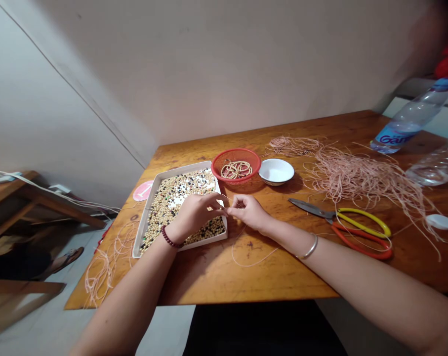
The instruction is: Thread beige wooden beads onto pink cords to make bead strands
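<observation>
My left hand hovers over the right end of a white tray full of small tan, black and white beads, its fingers pinched together. My right hand sits just beside it, fingers pinched on a thin pinkish cord that loops down over the wooden table. The fingertips of both hands meet at the cord's end; whether a bead is between them is too small to tell. A dark bead bracelet is on my left wrist, a silver bangle on my right.
A red basket holding bead strands and a white bowl stand behind the hands. Scissors with yellow and red handles lie at right beside a heap of cut cords. Plastic bottles and a white cap sit far right.
</observation>
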A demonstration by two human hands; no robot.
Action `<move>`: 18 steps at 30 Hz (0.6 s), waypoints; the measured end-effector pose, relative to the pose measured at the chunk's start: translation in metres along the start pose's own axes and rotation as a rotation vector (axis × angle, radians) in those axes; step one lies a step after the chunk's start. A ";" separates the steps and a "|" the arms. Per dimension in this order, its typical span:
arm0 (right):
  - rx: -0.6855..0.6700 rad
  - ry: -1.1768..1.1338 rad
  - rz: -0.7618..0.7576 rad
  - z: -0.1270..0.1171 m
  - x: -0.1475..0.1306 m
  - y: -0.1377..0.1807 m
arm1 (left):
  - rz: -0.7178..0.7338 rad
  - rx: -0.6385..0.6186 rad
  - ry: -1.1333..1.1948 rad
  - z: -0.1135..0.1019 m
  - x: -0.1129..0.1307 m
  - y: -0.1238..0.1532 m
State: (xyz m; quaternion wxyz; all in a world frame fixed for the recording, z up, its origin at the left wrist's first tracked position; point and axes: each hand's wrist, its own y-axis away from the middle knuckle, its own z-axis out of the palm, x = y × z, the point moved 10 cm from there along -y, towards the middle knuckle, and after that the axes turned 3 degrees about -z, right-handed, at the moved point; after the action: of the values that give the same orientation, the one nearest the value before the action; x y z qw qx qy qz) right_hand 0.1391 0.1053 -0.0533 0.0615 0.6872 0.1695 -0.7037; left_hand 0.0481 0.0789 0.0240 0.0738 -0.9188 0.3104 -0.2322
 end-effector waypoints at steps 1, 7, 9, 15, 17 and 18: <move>0.004 -0.002 0.003 0.000 0.000 0.001 | 0.001 0.002 -0.003 0.000 0.000 0.000; -0.005 -0.012 0.013 0.002 0.002 0.001 | -0.006 -0.018 0.004 0.003 0.000 0.001; -0.008 -0.007 0.010 0.003 0.002 0.001 | -0.004 -0.014 -0.003 0.003 0.001 0.001; -0.006 0.012 -0.012 0.002 0.001 0.000 | 0.012 -0.002 -0.003 0.002 0.003 0.001; -0.006 0.009 -0.009 0.003 0.001 0.000 | 0.017 0.001 -0.020 0.002 0.003 0.001; -0.006 0.006 -0.009 0.003 0.001 0.000 | 0.022 0.001 -0.035 0.002 0.004 0.001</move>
State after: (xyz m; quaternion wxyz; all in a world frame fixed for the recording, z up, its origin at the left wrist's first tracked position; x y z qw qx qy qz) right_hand 0.1366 0.1045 -0.0544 0.0598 0.6885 0.1748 -0.7013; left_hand 0.0514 0.0756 0.0236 0.0821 -0.9193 0.3190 -0.2154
